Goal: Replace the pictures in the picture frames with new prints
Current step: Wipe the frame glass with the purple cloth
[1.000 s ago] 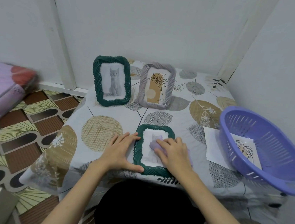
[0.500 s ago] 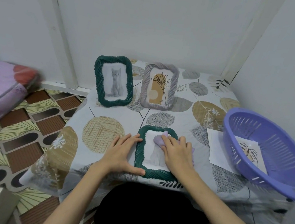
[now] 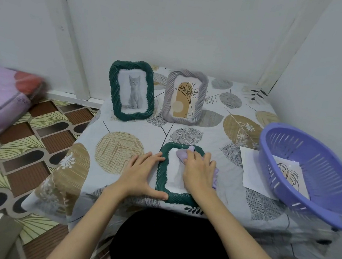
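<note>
This looks like a room in a home, probably a bedroom or living corner. In the centre of the frame a low surface is spread with a leaf-patterned cloth (image 3: 186, 135) of the household kind and pushed into a corner of plain white walls (image 3: 178, 23). At the lower left the floor (image 3: 25, 144) carries patterned vinyl or tile in brown, cream and black, a domestic finish. At the left edge lies what seems to be a folded pink quilt or mattress (image 3: 1, 97), though it is blurred. Decorative picture frames, one with a kitten photo (image 3: 131, 90), and at the right a purple plastic household basket (image 3: 309, 177) fit a lived-in, private setting.
</note>
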### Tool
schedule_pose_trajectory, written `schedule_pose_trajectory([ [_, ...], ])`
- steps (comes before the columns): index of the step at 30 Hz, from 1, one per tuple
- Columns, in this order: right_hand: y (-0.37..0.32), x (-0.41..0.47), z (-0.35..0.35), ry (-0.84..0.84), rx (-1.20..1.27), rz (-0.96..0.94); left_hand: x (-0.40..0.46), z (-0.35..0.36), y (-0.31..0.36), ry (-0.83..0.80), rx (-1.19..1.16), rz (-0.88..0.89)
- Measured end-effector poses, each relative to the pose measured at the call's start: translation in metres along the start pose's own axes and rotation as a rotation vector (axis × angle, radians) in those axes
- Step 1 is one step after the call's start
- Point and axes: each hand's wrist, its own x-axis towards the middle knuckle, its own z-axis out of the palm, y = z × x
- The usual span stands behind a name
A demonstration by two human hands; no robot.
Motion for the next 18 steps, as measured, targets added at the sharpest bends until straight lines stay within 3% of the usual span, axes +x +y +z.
schedule_pose_trajectory([
  [4,-0.009,-0.003,0.000,0.021,0.101,-0.133,-0.001,0.000,0.000,-0.001,0.014,-0.003],
  [6,0.001,-0.019,-0.003,0.099,-0.001,-0.260,0.000,0.000,0.000,0.001,0.016,0.000],
  [9,0.020,-0.030,0.001,0.190,-0.164,-0.183,-0.001,0.000,0.000,0.005,0.004,0.005],
  [13,0.011,-0.004,-0.007,0.062,-0.040,-0.053,0.000,0.000,-0.001,0.007,0.008,0.000],
  [18,-0.008,-0.013,-0.020,-0.122,0.240,-0.257,0.000,0.002,0.000,0.012,0.044,-0.006],
])
